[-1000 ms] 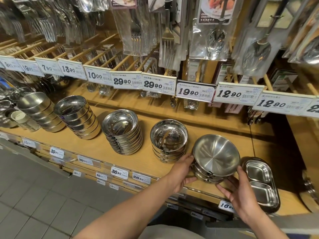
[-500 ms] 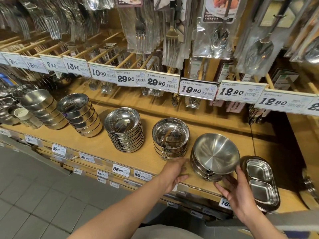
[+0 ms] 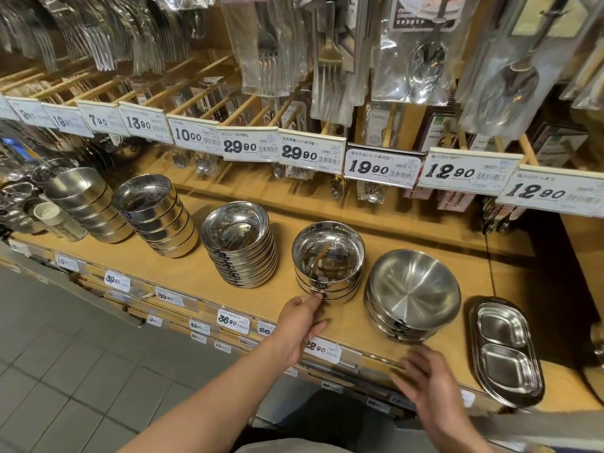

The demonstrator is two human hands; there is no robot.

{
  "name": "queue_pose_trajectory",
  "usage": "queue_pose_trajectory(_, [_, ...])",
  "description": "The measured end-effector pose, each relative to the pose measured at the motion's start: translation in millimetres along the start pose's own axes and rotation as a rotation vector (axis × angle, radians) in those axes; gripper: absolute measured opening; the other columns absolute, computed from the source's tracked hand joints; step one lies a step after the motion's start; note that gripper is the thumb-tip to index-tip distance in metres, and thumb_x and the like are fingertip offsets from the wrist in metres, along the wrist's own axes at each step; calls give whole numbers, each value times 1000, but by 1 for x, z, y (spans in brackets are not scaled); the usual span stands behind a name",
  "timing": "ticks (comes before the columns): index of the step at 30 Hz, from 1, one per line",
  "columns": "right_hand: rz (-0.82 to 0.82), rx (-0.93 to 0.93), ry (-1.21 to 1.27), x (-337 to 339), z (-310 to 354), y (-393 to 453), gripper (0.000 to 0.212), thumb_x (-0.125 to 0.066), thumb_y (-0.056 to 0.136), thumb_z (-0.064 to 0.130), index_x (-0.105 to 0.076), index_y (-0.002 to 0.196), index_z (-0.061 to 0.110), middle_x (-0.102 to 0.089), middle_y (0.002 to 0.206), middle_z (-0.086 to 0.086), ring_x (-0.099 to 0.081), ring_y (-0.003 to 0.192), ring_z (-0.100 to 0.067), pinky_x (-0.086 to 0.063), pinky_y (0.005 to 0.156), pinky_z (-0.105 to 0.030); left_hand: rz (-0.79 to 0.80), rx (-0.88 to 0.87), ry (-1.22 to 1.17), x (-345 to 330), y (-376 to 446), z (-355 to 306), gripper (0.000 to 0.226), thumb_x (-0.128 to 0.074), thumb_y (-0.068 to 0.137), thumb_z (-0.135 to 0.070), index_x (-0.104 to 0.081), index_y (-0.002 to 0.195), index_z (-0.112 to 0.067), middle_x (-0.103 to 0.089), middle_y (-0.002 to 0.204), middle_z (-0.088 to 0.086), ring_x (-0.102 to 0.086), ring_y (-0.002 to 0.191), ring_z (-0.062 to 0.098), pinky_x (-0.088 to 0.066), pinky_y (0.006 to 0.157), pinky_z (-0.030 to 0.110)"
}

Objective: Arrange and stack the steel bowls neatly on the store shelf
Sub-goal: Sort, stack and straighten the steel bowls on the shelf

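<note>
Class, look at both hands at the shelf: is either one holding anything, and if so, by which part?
Nothing is held. The left hand has its fingertips at the base of the shiny bowl stack, with no grip visible. The right hand, blurred, hovers open below the wide bowl stack.

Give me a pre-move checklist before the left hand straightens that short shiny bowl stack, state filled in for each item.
1. Left hand at the short shiny stack: ok, its fingertips reach the stack's lower front.
2. Firm hold on that stack: cannot tell, only the fingertips are near its base.
3. Right hand free: ok, it is off the bowls and holds nothing, though blurred.
4. Matte bowl stack sitting level: not ok, the top bowl tilts toward the camera.
5. Gap between the two stacks: ok, bare shelf shows between them.
6. Divided tray out of the way: ok, it lies right of the matte stack.
</note>
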State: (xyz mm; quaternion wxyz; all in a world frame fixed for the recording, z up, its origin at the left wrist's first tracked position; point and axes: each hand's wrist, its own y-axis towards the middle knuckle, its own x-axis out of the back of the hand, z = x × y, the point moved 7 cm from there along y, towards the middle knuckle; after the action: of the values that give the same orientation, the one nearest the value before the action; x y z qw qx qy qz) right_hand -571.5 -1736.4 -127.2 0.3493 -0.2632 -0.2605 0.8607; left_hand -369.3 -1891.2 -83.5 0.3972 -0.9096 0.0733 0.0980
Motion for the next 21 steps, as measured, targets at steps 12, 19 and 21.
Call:
queue_pose_trajectory(12, [171,88,-143,-156,16,3,54,-42,107,37,-28,159,31,-36,161,5,-43,140,-17,-45,111,-46,51,-219,103,28,28,-48,50,-56,103,-39,-46,151,-30,-61,140,-9,-60,120,9,-56,102,45])
queue_pose_trajectory(19, [56,184,-50,-173,14,31,55,-55,101,40,-39,153,31,-48,155,4,-53,133,-13,-46,112,-49,107,-242,21,19,54,-60,29,-50,106,-34,-65,131,-34,-72,127,-9,-66,119,6,-54,95,29])
queue_pose_trajectory(21, [70,216,-60,-183,16,42,53,-56,100,43,-44,150,32,-53,150,7,-54,133,-11,-48,109,-48,91,-245,-14,20,61,-66,26,-50,106,-29,-67,126,-30,-74,123,-7,-68,114,4,-54,91,25])
